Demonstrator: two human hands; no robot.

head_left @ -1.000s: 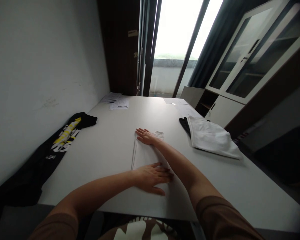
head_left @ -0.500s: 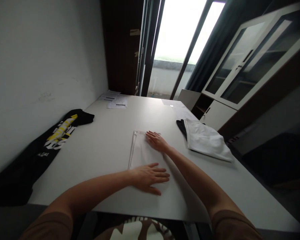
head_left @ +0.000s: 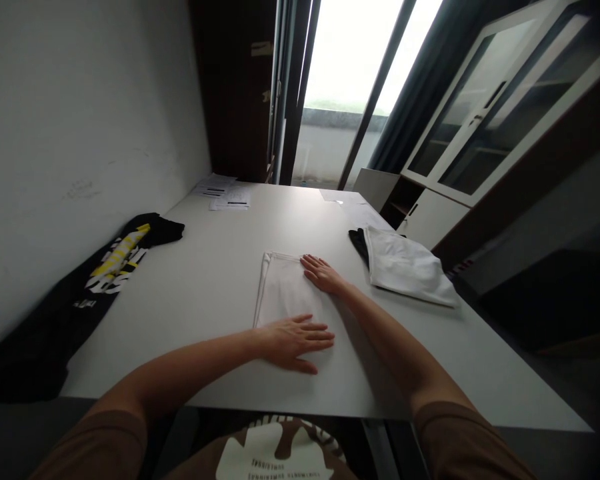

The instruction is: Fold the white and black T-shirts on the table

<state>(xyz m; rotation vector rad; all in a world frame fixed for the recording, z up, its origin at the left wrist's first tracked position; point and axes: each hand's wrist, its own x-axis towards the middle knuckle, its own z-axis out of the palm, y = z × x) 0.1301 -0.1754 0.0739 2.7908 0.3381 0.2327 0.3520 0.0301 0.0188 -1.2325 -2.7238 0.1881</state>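
A folded white garment (head_left: 283,287) lies flat on the white table in front of me. Across its near edge rests my left hand (head_left: 296,342), palm down with the fingers spread and pointing right. My right hand (head_left: 323,273) lies flat on the far right corner of the same cloth, fingers stretched out. Neither hand grips anything. My hands and forearms cover part of the near and right edges of the cloth.
Folded white and black clothes (head_left: 407,267) lie at the table's right edge. A black garment with yellow and white print (head_left: 115,267) lies along the left wall. Papers (head_left: 230,195) sit at the far left corner. A cabinet (head_left: 480,120) stands beyond on the right.
My right hand has slid slightly right along the far edge of the white cloth. My left hand stays flat near the front. The view has shifted a little.
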